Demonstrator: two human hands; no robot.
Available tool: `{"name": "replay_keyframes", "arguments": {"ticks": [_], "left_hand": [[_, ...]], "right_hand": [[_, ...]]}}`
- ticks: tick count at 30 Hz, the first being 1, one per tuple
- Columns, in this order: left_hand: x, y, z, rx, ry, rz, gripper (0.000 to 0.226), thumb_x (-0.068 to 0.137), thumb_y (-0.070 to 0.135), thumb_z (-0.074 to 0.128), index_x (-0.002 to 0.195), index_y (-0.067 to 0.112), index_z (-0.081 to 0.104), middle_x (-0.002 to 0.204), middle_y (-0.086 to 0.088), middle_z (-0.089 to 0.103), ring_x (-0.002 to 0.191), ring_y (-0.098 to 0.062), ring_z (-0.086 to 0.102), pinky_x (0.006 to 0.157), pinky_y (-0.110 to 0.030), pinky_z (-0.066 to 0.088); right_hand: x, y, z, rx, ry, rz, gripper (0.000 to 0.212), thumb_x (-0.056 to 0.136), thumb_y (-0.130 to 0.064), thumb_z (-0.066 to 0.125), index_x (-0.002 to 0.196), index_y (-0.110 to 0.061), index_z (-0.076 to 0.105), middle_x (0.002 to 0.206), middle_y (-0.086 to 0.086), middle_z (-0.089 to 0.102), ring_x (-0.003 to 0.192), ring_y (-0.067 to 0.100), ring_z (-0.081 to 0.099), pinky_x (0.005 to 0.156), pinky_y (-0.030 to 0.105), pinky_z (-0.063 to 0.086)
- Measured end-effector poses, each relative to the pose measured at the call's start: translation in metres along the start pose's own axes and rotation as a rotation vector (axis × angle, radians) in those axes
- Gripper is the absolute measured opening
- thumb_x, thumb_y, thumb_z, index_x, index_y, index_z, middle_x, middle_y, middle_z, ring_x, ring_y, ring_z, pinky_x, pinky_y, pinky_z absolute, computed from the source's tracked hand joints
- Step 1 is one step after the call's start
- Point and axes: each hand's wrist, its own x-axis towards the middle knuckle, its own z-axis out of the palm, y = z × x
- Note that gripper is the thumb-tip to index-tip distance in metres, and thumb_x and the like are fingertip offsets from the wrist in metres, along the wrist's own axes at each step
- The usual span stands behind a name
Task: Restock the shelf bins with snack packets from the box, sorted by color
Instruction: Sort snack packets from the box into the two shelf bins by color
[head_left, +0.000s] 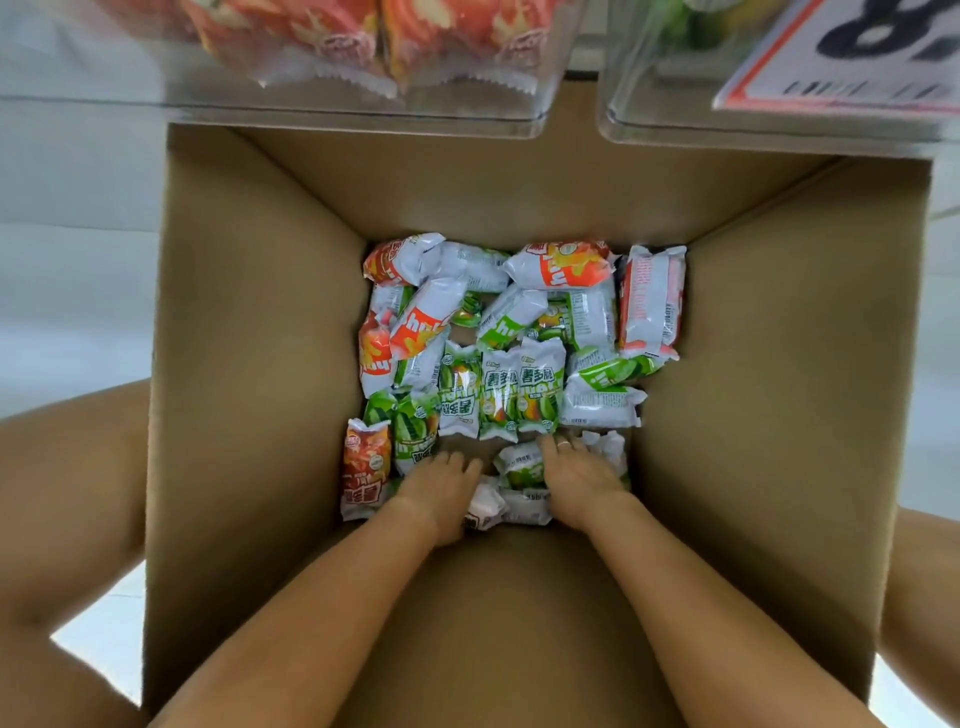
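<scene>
1. Lower centre of frame: left hand and right hand reach among mixed packets in the box; grip cannot be told, fingertips hidden.
2. Risk: green and orange packets overlap, so a blind grab may lift both colours.
3. Risk: mis-sorting into the orange bin, upper left.

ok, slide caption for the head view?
Both hands reach among green and orange snack packets deep inside brown cardboard box.

Head view, straight down into the box, close above
</scene>
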Motion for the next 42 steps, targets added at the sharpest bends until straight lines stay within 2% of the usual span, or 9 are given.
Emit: {"name": "replay_keyframes", "arguments": {"ticks": [6, 11, 14, 17, 21, 26, 29, 37, 42], "left_hand": [[-0.020, -0.032, 0.001, -0.774, -0.014, -0.249, 0.058, 0.074, 0.041, 0.077, 0.124, 0.022, 0.052, 0.117, -0.003, 0.058, 0.100, -0.021, 0.061, 0.081, -0.034, 0.052], [-0.032, -0.037, -0.020, -1.314, -0.044, -0.240, 0.053, 0.075, 0.045, 0.075, 0.123, 0.030, 0.059, 0.122, 0.008, 0.061, 0.107, -0.011, 0.057, 0.098, -0.029, 0.043], [-0.039, -0.032, -0.032, -1.453, 0.055, -0.312, 0.075, 0.072, 0.054, 0.074, 0.137, 0.028, 0.047, 0.137, 0.005, 0.048, 0.120, -0.015, 0.046, 0.101, -0.033, 0.035], [-0.051, -0.023, -0.049, -1.510, 0.119, -0.318, 0.105, 0.062, 0.067, 0.073, 0.148, 0.025, 0.030, 0.153, 0.001, 0.031, 0.138, -0.021, 0.033, 0.111, -0.040, 0.029], [-0.082, -0.013, -0.087, -1.397, 0.123, -0.180, 0.106, 0.054, 0.078, 0.068, 0.144, 0.029, 0.041, 0.151, 0.004, 0.037, 0.136, -0.018, 0.035, 0.110, -0.038, 0.029], [-0.140, 0.009, -0.131, -1.446, 0.084, 0.013, 0.066, 0.081, 0.055, 0.061, 0.140, 0.032, 0.043, 0.138, 0.016, 0.032, 0.135, -0.010, 0.027, 0.114, -0.043, 0.017], [-0.164, 0.016, -0.138, -1.730, 0.068, 0.117, 0.067, 0.066, 0.046, 0.077, 0.125, 0.018, 0.060, 0.120, -0.001, 0.065, 0.105, -0.020, 0.063, 0.099, -0.042, 0.046], [-0.226, 0.047, -0.163, -2.210, 0.156, 0.558, 0.053, 0.079, 0.040, 0.058, 0.121, 0.009, 0.065, 0.127, -0.020, 0.061, 0.110, -0.037, 0.061, 0.096, -0.052, 0.045], [-0.261, 0.064, -0.189, -2.234, 0.199, 0.824, 0.051, 0.075, 0.037, 0.068, 0.115, 0.005, 0.070, 0.132, -0.022, 0.056, 0.112, -0.039, 0.059, 0.082, -0.047, 0.052]], "right_hand": [[0.000, -0.007, 0.005, -0.188, -0.016, 0.059, 0.074, 0.086, -0.020, 0.064, 0.146, -0.012, 0.022, 0.146, 0.018, 0.028, 0.133, 0.032, 0.032, 0.108, 0.042, 0.032], [-0.009, -0.012, 0.009, -0.086, 0.063, 0.020, 0.055, 0.087, -0.027, 0.063, 0.131, -0.009, 0.035, 0.133, 0.015, 0.049, 0.123, 0.031, 0.047, 0.105, 0.041, 0.034], [-0.024, -0.013, 0.006, 0.245, 0.065, 0.071, 0.064, 0.084, -0.055, 0.058, 0.129, -0.013, 0.043, 0.125, 0.011, 0.054, 0.115, 0.030, 0.053, 0.091, 0.034, 0.040], [-0.032, -0.018, -0.012, 0.872, -0.001, 0.143, 0.042, 0.087, -0.039, 0.059, 0.121, -0.015, 0.055, 0.115, 0.008, 0.058, 0.103, 0.024, 0.055, 0.082, 0.032, 0.048], [-0.054, -0.013, -0.059, 1.329, -0.140, 0.164, 0.035, 0.089, -0.023, 0.060, 0.122, -0.012, 0.055, 0.117, 0.005, 0.047, 0.086, 0.017, 0.052, 0.088, 0.039, 0.054], [-0.109, 0.003, -0.118, 1.354, -0.068, 0.055, 0.050, 0.092, -0.040, 0.056, 0.133, -0.014, 0.047, 0.086, 0.005, 0.053, 0.050, 0.016, 0.045, 0.047, 0.025, 0.039], [-0.156, 0.004, -0.155, 1.314, 0.070, 0.011, 0.054, 0.094, -0.054, 0.046, 0.132, -0.017, 0.044, 0.080, 0.009, 0.053, 0.042, 0.014, 0.045, 0.043, 0.021, 0.038], [-0.266, 0.004, -0.220, 1.317, 0.380, -0.343, 0.029, 0.082, -0.023, 0.072, 0.108, -0.010, 0.065, 0.086, 0.001, 0.060, 0.063, 0.009, 0.053, 0.061, 0.018, 0.052], [-0.299, -0.014, -0.228, 1.404, 0.625, -0.411, 0.041, 0.074, -0.039, 0.072, 0.108, -0.016, 0.069, 0.096, -0.004, 0.070, 0.080, 0.013, 0.061, 0.065, 0.019, 0.045]]}}
